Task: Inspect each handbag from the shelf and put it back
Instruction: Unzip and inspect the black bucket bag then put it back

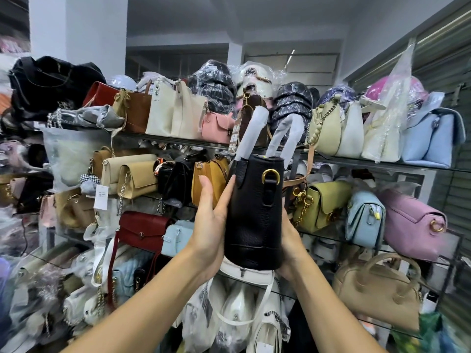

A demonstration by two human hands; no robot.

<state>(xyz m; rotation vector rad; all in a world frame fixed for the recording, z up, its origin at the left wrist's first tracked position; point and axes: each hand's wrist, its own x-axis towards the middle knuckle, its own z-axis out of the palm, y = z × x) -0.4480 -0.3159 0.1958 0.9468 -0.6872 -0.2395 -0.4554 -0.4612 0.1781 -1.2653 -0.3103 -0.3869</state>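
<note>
You hold the black handbag (252,212) upright between both palms, in front of the shelves (178,141). Its narrow end faces you, its long axis is vertical, and its paper-wrapped handles (251,133) point up. Your left hand (211,225) presses flat on its side, fingers straight. Your right hand (289,240) cups the other side low down; its fingers are hidden, so I cannot tell their grip. Just beyond your left fingertips sits a mustard bag (206,179); beside your right hand, a yellow-green bag (321,202). The shelves are packed with bags.

A white pillar (76,29) stood at upper left, a grey slatted shutter (456,200) lined the right side, a strip light (290,57) glowed behind.
</note>
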